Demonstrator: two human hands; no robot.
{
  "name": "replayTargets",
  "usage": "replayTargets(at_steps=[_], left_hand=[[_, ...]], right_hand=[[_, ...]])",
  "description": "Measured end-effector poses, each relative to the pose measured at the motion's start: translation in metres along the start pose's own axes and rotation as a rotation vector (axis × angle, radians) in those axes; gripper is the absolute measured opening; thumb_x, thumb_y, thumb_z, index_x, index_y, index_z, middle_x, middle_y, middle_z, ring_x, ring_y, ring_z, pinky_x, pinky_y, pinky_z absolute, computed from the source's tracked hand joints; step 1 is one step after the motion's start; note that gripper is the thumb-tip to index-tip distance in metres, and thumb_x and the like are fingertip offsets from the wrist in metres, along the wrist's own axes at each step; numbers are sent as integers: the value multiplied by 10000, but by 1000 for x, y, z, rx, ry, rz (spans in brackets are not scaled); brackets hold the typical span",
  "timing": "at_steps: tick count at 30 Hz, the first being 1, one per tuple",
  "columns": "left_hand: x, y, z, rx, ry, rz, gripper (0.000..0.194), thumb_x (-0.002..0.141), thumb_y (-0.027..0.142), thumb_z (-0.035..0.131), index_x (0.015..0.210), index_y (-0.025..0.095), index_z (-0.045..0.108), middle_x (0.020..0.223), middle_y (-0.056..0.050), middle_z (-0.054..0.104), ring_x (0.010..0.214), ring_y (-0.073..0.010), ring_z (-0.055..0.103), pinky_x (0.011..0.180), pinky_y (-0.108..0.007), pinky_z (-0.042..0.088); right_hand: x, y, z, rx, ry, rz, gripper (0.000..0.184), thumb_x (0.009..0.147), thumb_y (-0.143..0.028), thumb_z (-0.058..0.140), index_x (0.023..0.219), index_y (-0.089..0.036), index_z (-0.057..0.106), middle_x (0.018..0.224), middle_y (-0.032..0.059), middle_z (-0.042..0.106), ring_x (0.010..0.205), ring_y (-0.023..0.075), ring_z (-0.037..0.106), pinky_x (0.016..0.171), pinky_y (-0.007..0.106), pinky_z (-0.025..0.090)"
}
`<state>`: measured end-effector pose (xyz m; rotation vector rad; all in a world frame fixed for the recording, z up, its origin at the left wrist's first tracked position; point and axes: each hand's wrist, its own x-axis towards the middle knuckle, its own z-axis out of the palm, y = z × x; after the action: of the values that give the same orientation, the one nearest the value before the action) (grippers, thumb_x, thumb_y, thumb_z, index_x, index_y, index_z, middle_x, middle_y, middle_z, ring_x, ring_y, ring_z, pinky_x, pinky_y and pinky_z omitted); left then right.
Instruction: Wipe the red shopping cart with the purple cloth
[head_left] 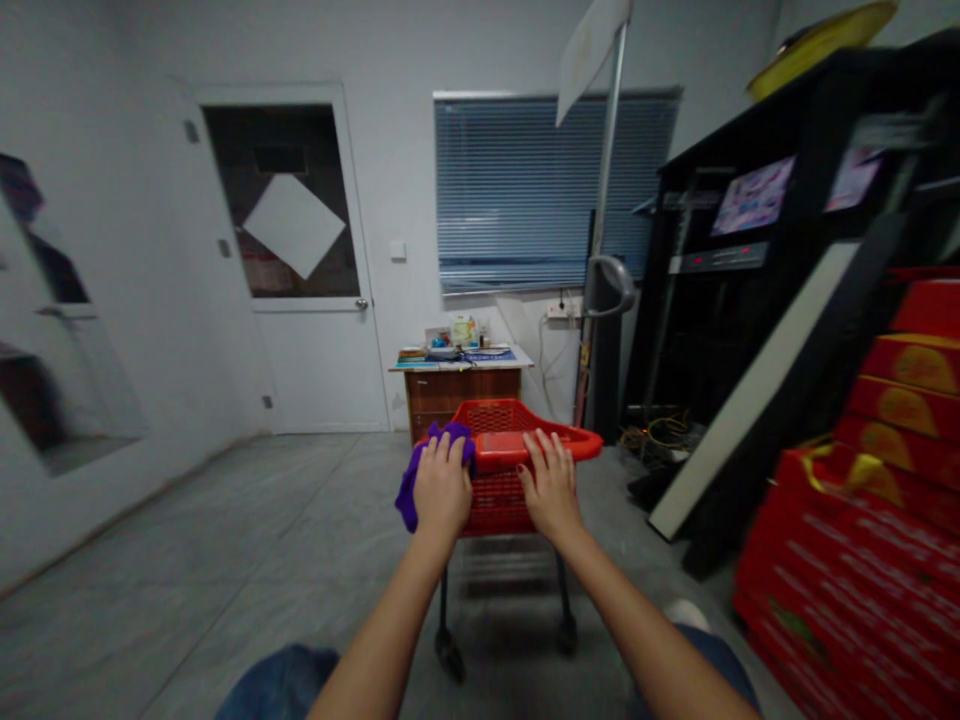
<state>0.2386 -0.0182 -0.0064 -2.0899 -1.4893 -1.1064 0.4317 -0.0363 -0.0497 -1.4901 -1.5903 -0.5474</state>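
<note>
A small red shopping cart (501,505) stands right in front of me, its handle (501,447) towards me. My left hand (442,485) presses a purple cloth (409,490) against the left end of the handle. Part of the cloth hangs down past the handle, and the rest is under my fingers. Over the right part of the handle lies my right hand (553,485), fingers curved across the top and thumb on the near side. Below the basket, dark legs end in wheels (450,655) on the floor.
Behind the cart, a low wooden cabinet (465,385) carries papers and small items. Red boxes (855,580) are stacked at right, beside a leaning pale board (754,390) and a black rack (806,120). Cables (660,435) lie on the floor. A white door (315,365) is shut at back left.
</note>
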Motion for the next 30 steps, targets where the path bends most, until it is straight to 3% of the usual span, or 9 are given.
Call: replayTargets(at_steps=[3,5,11,13,19,21,24,28,30], left_hand=[[3,25,6,-56,-32,84,440,913,153,483,1343,169,576,1427,-136,576,1337,-289,516,1143,-464,396],[6,27,5,-90,-62,126,445,918,157,487,1355,183,568,1443,-120,564,1338,-275,516,1146,-442,396],[20,-21,-14,-47,-125,3,357,961,226,458,1268,164,631,1328,-134,645,1264,-280,572,1127,-464,410],[22,-25,-16,-19,-135,-36,359,969,236,450,1265,154,634,1338,-153,636,1268,-289,570,1120,-480,414],[14,24,0,-53,-129,54,424,953,197,477,1364,153,569,1447,-155,553,1337,-298,516,1144,-462,391],[15,31,2,-103,-142,110,429,949,194,488,1371,180,566,1476,-132,529,1346,-286,510,1151,-448,387],[22,14,-3,-163,-177,135,398,952,200,491,1336,183,595,1432,-114,577,1324,-261,533,1152,-419,392],[30,-26,-13,-144,-204,35,352,962,219,474,1269,173,640,1342,-124,644,1287,-268,561,1147,-460,394],[27,-32,-13,-114,-188,-12,358,961,218,472,1275,167,635,1378,-138,616,1315,-281,538,1156,-482,380]], right_hand=[[0,-2,1,5,-1,3,523,1022,-429,354,1502,-226,400,1570,94,386,1488,285,229,1186,571,230],[0,-1,0,13,-8,1,523,1021,-437,358,1495,-221,409,1578,93,374,1492,289,220,1187,570,227],[1,0,1,55,6,-6,517,1015,-459,370,1476,-233,432,1575,87,378,1499,288,206,1188,579,219],[1,-3,4,63,20,-5,515,1013,-455,374,1472,-230,436,1569,92,386,1499,291,203,1189,584,212],[2,-5,10,76,28,-4,509,1022,-441,351,1469,-216,438,1560,107,395,1499,292,197,1183,590,219],[3,-3,10,77,29,-6,508,1023,-448,346,1466,-220,443,1556,106,401,1497,293,204,1181,593,221],[3,3,7,80,18,-13,494,1026,-444,338,1452,-228,463,1549,99,413,1493,292,218,1179,590,228],[4,4,4,91,6,-16,485,1021,-435,352,1447,-234,469,1541,92,425,1490,287,226,1180,579,235],[4,1,6,89,6,-9,487,1020,-427,353,1453,-230,462,1546,93,417,1493,288,219,1183,581,226]])
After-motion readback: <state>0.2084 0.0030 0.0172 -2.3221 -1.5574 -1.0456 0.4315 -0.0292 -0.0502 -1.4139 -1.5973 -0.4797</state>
